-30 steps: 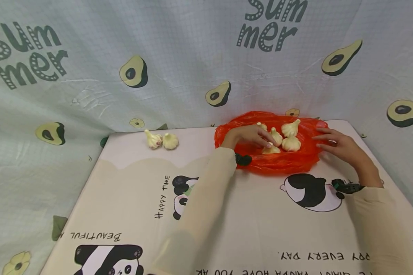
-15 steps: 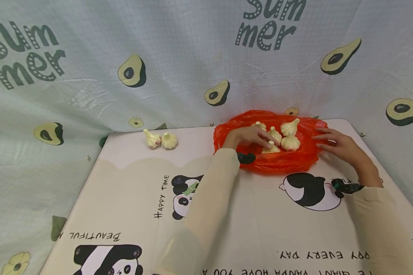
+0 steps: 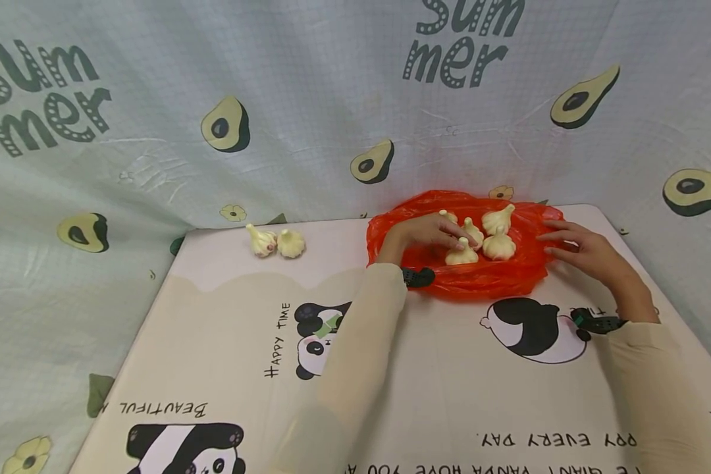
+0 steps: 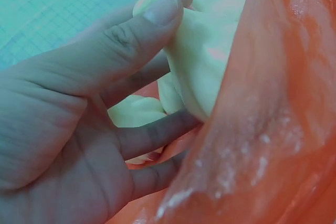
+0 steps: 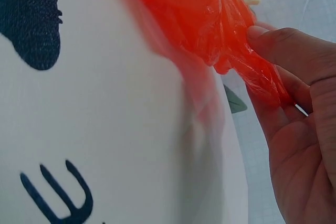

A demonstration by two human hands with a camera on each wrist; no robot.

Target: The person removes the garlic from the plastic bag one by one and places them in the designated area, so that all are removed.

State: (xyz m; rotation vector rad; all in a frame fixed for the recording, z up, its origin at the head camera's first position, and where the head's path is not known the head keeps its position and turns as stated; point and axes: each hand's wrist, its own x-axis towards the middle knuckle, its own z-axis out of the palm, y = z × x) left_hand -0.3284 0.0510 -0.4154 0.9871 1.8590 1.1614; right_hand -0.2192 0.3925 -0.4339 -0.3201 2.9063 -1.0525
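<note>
In the head view a red plastic bag (image 3: 480,283) lies with its mouth open at the back right, several garlic bulbs (image 3: 500,247) inside it. My left hand (image 3: 428,232) reaches into it and pinches one garlic bulb (image 3: 462,255) by the stem, between thumb and fingers. The left wrist view shows that bulb (image 4: 202,51) close up, partly covered by the bag's front edge. At the bag's right side, my right hand (image 3: 586,253) holds the plastic edge; in the right wrist view the thumb (image 5: 283,45) presses the red film against the fingers.
Two more garlic bulbs, one with a long stem (image 3: 263,241) and a rounder one (image 3: 291,243), sit side by side at the back left of the table (image 3: 213,329). A printed curtain (image 3: 308,118) hangs right behind the table's back edge.
The pinched garlic bulb has moved slightly left and up with my left hand. My right hand stays at the bag's right edge.
</note>
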